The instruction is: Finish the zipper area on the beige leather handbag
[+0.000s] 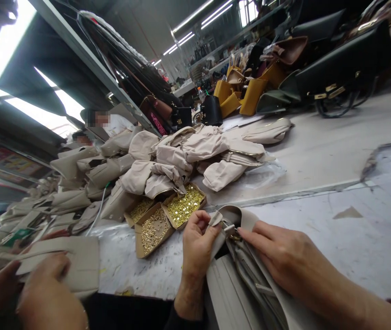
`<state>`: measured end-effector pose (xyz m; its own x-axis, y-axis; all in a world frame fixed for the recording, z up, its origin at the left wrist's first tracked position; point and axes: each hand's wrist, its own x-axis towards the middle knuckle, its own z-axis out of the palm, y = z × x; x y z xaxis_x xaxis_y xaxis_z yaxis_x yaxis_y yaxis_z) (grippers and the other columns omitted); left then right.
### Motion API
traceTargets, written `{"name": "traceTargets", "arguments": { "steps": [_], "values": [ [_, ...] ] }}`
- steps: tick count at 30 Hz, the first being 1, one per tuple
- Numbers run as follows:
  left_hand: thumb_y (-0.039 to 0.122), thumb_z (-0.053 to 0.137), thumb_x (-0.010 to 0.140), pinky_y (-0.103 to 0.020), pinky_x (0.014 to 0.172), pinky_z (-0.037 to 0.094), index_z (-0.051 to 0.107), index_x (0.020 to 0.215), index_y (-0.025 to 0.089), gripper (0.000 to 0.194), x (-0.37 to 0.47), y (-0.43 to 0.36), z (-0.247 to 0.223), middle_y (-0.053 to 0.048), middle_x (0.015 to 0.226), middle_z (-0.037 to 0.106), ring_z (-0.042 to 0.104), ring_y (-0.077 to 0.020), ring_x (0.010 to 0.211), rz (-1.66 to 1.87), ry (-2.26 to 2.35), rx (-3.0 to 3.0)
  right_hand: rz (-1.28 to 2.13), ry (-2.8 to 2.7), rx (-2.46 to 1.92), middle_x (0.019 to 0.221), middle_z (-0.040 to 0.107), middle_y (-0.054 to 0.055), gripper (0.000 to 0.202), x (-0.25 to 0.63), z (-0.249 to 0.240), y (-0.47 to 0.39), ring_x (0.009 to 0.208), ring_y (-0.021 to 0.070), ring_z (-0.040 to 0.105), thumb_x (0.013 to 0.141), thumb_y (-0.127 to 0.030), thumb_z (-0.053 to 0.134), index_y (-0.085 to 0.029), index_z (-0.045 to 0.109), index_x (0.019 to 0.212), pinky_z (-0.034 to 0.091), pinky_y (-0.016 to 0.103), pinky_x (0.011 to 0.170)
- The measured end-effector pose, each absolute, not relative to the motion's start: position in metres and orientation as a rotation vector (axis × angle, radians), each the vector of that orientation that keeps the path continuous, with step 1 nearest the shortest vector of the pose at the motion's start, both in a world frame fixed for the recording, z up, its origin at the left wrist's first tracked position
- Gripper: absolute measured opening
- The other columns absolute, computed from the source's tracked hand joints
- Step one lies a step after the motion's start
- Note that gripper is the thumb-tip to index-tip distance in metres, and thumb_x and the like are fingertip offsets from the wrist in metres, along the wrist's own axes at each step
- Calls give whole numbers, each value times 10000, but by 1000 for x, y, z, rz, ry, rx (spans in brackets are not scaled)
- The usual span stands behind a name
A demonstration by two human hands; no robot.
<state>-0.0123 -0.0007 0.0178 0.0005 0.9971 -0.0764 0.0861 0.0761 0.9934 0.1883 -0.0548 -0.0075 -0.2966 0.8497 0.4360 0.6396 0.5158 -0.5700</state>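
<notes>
A grey-beige handbag (230, 284) stands upright at the table's front edge, its top gaping. My left hand (197, 243) pinches a short strap tab (216, 219) at the bag's rim between thumb and fingers. From the other side, my right hand (281, 252) closes on the bag's upper edge by the broad strap (248, 219), its index fingertip at a small piece of gold-coloured hardware. What lies under the right fingers is partly hidden. Just beyond my left hand are cardboard trays of small gold-coloured metal parts (185, 206).
At the left, a co-worker's hands (44, 288) hold a beige bag piece (83, 263). Beige bags and cloth linings (175, 156) are heaped behind the trays. Yellow bags (252, 96) and black bags (347, 64) lie farther back. A plastic sheet (266, 174) lies on the table (319, 165).
</notes>
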Motion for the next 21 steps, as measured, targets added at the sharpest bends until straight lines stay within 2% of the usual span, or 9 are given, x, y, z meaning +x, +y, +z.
{"name": "traceTargets", "arguments": {
  "steps": [4,10,13,16,21],
  "values": [
    [312,870,715,-225,715,501,557,875,176,377,-9,-1,17,-21,801,722,649,-137,731,1133,1334,1148,-55,-2157,-1180,834,650,76,403,183,-17,-57,690,210,647,997,-73,369,-103,659,1275,480,307,571],
    [325,897,674,-241,690,528,553,894,179,433,-6,-1,17,-29,806,739,672,-145,697,1150,1327,1058,-157,-2141,-1165,857,672,94,411,179,-25,-55,706,201,656,1023,-84,329,-92,644,1287,482,298,574],
    [336,897,675,-233,682,522,549,899,183,441,-6,0,16,-17,792,729,661,-134,688,1153,1311,1053,-54,-2074,-1192,847,668,77,408,176,-30,-54,686,196,665,1032,-98,337,-123,653,1289,499,293,566],
    [346,908,661,-230,677,511,544,891,188,459,-8,3,14,-7,777,715,648,-132,683,1154,1282,1060,203,-1948,-1228,884,684,65,387,173,-36,-53,714,183,686,1030,-109,382,-174,661,1291,528,276,602],
    [367,921,650,-217,651,481,538,878,187,480,-11,8,10,-2,770,698,621,-124,668,1150,1252,1048,780,-1670,-1140,1053,728,81,346,169,-39,-47,940,208,708,1045,-199,419,-220,690,1258,571,328,838]
  ]
}}
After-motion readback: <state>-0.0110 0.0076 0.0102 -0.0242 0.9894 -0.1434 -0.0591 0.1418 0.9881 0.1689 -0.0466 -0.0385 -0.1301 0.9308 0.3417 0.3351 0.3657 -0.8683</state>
